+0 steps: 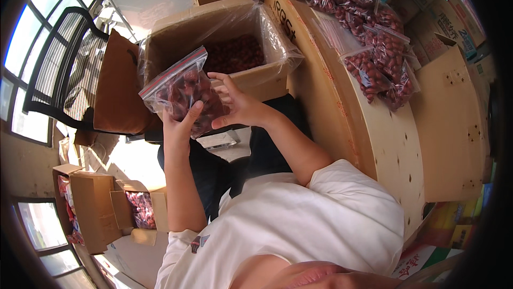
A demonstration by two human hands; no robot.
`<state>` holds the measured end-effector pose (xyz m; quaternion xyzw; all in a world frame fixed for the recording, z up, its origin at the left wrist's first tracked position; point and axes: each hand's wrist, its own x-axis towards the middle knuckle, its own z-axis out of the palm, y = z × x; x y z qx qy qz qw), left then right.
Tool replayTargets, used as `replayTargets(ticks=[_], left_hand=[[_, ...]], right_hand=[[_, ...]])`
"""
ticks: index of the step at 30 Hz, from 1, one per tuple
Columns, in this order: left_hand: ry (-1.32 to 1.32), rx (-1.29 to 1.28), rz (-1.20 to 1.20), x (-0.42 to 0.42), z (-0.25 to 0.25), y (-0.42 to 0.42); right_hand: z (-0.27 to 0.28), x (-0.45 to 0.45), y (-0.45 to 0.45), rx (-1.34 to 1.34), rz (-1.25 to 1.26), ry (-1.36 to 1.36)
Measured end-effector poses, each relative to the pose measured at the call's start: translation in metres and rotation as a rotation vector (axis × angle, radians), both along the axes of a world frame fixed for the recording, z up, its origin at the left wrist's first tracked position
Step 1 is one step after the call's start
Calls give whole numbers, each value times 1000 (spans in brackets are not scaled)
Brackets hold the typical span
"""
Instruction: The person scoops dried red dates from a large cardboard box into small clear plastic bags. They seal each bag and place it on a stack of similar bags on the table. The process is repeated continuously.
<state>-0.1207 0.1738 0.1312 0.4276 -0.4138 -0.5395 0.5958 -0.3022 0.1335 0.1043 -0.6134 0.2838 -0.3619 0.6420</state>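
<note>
A clear zip-top plastic bag of dark red dates point(180, 94) is held up in front of me, its red-striped zip strip along the upper left edge. My left hand point(180, 124) grips the bag from below, thumb across its front. My right hand point(236, 106) is at the bag's right side, fingers spread and curved; whether the fingertips touch the plastic is unclear. Just beyond, a cardboard box point(180, 24) lined with clear plastic film holds loose dates point(236, 54) of the same colour. Filled date bags point(368, 72) lie piled on the wooden surface to the right.
Flat empty-looking plastic bags point(336, 34) lie beside the pile on the wooden board point(392, 144). A long printed carton point(312, 72) stands along the board. At the left are a chair point(60, 64) with a brown cushion point(120, 84) and open cartons point(96, 208) with packaged goods.
</note>
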Motion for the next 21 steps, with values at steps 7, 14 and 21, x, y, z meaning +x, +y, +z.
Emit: replayTargets(ticks=[7,14,21], left_hand=[[-268,-187,-193,-26,41,-26],[-423,-188,-126,-30,39,-55],[-737,-223,-1,8,-29,-109]], right_hand=[[0,-30,-3,-13,-225,-263],[67,-130,-16,-223,-480,-464],[169,-266,5,-567,-938,-284]])
